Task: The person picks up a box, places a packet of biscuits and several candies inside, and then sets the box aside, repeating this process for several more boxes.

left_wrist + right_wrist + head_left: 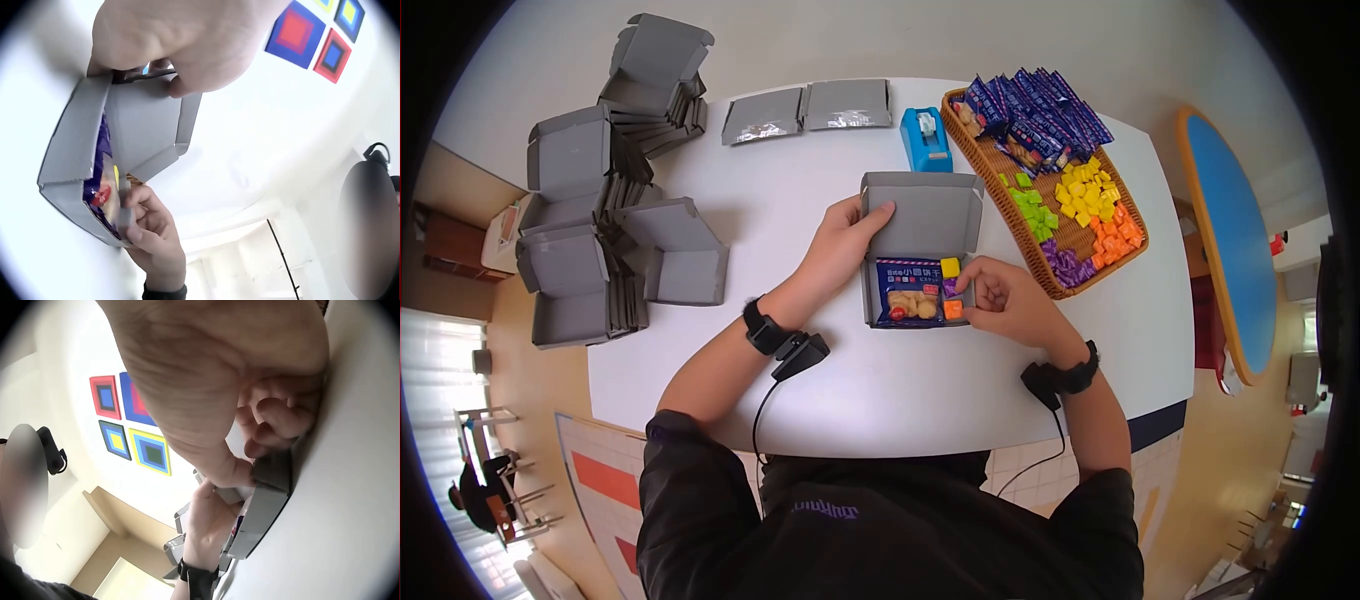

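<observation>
A small grey cardboard box [925,222] lies on the table with its lid raised. Inside sits a dark blue packet of biscuits [908,292], and to its right a yellow sweet [950,267], a purple sweet [950,287] and an orange sweet [953,310] form a column. My left hand [840,243] grips the lid's left edge, thumb on its inner face. At the right side wall, my right hand [1018,303] pinches the cardboard between thumb and curled fingers, close beside the sweets. The left wrist view shows this hand [153,234] at the wall too.
A wicker basket [1000,205] at the right holds several biscuit packets and green, yellow, orange and purple sweets. Behind the box stands a blue tape dispenser [926,140]. Two closed boxes [848,104] lie at the back; stacked open boxes [570,165] fill the left.
</observation>
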Motion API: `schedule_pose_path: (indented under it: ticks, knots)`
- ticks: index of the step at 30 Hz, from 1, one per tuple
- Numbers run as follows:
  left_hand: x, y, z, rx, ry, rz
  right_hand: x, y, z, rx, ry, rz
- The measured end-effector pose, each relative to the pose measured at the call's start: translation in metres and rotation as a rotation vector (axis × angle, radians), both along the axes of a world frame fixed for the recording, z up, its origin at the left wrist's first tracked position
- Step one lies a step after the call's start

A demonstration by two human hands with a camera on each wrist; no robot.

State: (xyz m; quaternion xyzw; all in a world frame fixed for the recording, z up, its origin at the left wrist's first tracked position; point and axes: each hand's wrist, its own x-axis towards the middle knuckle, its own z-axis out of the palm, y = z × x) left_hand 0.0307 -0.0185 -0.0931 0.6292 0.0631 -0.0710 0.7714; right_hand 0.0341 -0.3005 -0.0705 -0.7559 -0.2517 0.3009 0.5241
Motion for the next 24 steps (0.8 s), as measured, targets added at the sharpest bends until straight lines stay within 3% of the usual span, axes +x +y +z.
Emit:
schedule_pose_path:
  ticks: [4, 7, 10, 14, 24]
  knots:
    - [0.008, -0.006, -0.006, -0.027, 0.059, -0.016, -0.005, 0.002, 0.015, -0.121, -0.117, 0.025]
    - [0.005, -0.003, -0.002, -0.243, 0.131, -0.078, -0.010, 0.004, 0.023, -0.306, -0.331, 0.008]
    - [-0.005, 0.003, 0.003, -0.400, 0.204, -0.169, -0.021, 0.012, 0.021, -0.293, -0.701, -0.068]
    - [-0.008, 0.003, -0.001, -0.458, 0.241, -0.274, -0.021, 0.014, 0.023, -0.308, -0.822, 0.036]
    - [-0.004, 0.007, -0.012, -0.455, 0.201, -0.401, -0.027, 0.019, 0.026, -0.358, -0.783, 0.112]
